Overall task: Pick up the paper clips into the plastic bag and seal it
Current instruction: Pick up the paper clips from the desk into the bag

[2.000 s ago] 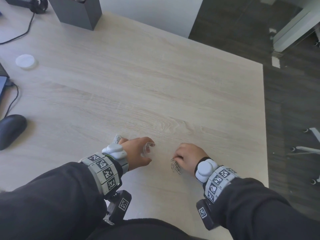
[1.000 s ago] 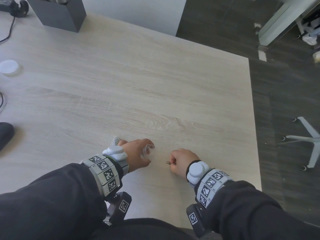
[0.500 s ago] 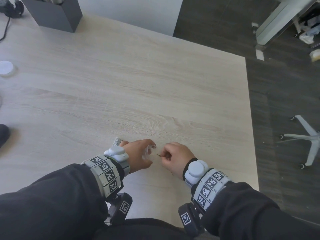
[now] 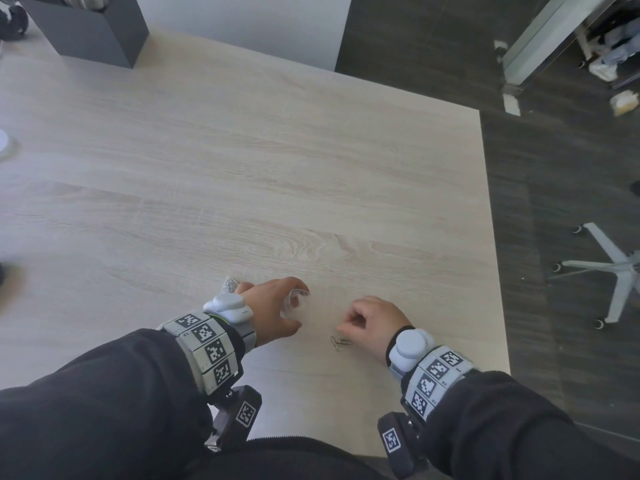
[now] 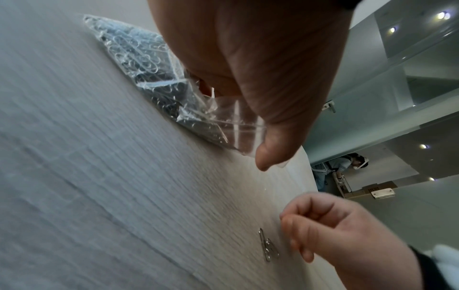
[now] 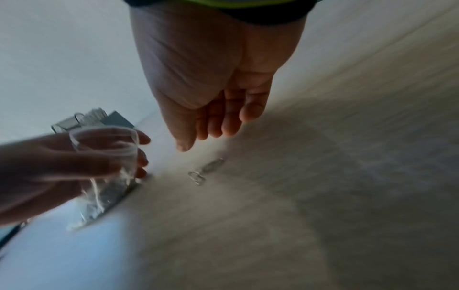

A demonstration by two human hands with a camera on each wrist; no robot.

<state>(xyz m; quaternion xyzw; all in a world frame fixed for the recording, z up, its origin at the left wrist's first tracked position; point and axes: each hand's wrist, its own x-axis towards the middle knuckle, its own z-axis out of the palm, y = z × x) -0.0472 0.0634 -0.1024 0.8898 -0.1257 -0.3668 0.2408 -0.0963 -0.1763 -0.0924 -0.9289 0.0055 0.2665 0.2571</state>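
Note:
My left hand (image 4: 275,311) grips a clear plastic bag (image 4: 295,302) on the wooden table (image 4: 242,168) and holds its mouth open toward the right. The left wrist view shows many paper clips inside the bag (image 5: 146,66). Two or three loose paper clips (image 4: 340,342) lie on the table just right of the bag. My right hand (image 4: 367,320) hovers over them with loosely curled fingers, holding nothing. In the right wrist view the clips (image 6: 207,170) lie just beyond my right fingertips (image 6: 183,145), with the bag (image 6: 106,149) to the left.
A dark grey box (image 4: 90,29) stands at the back left corner. A white round lid (image 4: 2,142) shows at the left edge. The table's right edge (image 4: 493,254) runs close to my right hand, with a chair base (image 4: 616,268) on the floor beyond.
My right hand carried a clip from the table to the bag's mouth, then drew back right and down over the remaining clips, now empty. My left hand kept holding the bag open.

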